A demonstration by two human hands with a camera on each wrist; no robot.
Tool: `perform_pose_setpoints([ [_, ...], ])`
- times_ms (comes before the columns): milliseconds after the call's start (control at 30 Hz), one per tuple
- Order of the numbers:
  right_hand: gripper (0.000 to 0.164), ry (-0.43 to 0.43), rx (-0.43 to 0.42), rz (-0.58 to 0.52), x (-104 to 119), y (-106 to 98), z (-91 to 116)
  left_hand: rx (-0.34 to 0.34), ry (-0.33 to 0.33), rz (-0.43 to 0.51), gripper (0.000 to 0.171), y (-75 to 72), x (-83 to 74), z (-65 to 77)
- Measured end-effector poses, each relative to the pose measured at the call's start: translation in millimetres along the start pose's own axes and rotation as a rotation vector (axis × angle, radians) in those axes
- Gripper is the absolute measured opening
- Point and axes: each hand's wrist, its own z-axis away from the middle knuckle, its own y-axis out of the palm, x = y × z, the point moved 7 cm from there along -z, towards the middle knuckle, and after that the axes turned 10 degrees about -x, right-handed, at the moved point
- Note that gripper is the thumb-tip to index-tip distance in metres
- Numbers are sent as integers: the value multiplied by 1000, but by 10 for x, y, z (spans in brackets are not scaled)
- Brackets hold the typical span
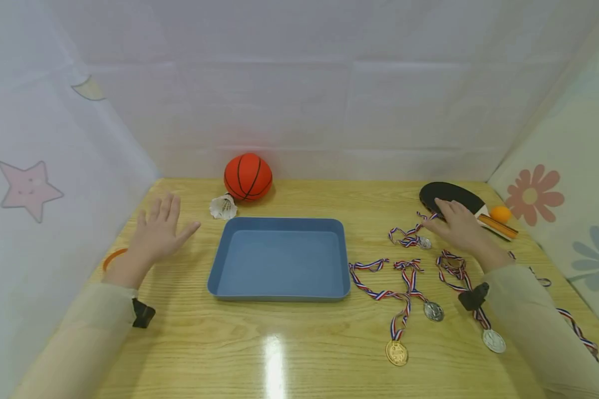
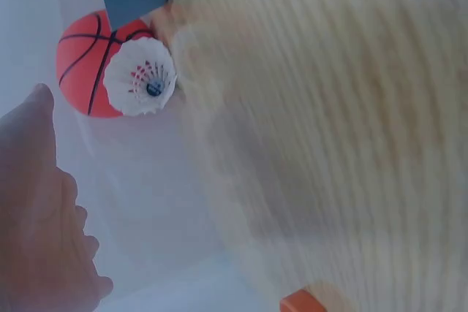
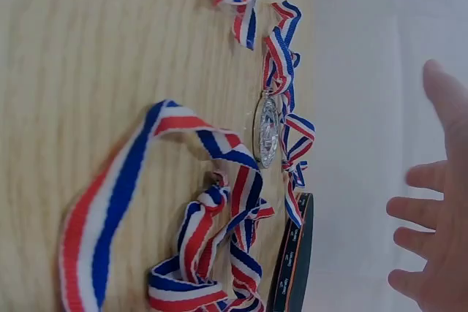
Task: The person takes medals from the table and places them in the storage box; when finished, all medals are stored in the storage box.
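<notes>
My left hand [image 1: 158,233] hovers over the table's left side with its fingers spread, holding nothing. An orange ring-like piece [image 1: 113,257], partly hidden by that wrist, lies beneath it. To its right are a white shuttlecock [image 1: 223,207], a red basketball [image 1: 248,177] and a blue tray [image 1: 279,298]. My right hand [image 1: 460,227], fingers straight and also holding nothing, is above several medals on striped ribbons. Nearest to it are a small silver medal [image 1: 424,243] and a black table tennis paddle [image 1: 449,193]. In the right wrist view a silver medal [image 3: 268,129] lies below the hand.
Right of the tray lie a gold medal [image 1: 396,352], a dark silver medal [image 1: 433,311] and a bright silver medal [image 1: 493,341], ribbons tangled. An orange ball [image 1: 501,214] sits by the paddle handle. White cloth [image 1: 259,105] walls the back; printed cloth hangs at both sides.
</notes>
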Motion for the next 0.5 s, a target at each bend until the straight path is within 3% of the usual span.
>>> perform_pose_setpoints([
  [233, 55, -32, 59, -40, 30, 121, 65, 37, 55, 9, 85, 138, -128, 64],
  [500, 54, -38, 150, -111, -43, 315, 65, 53, 166, 107, 82, 215, -387, 138],
])
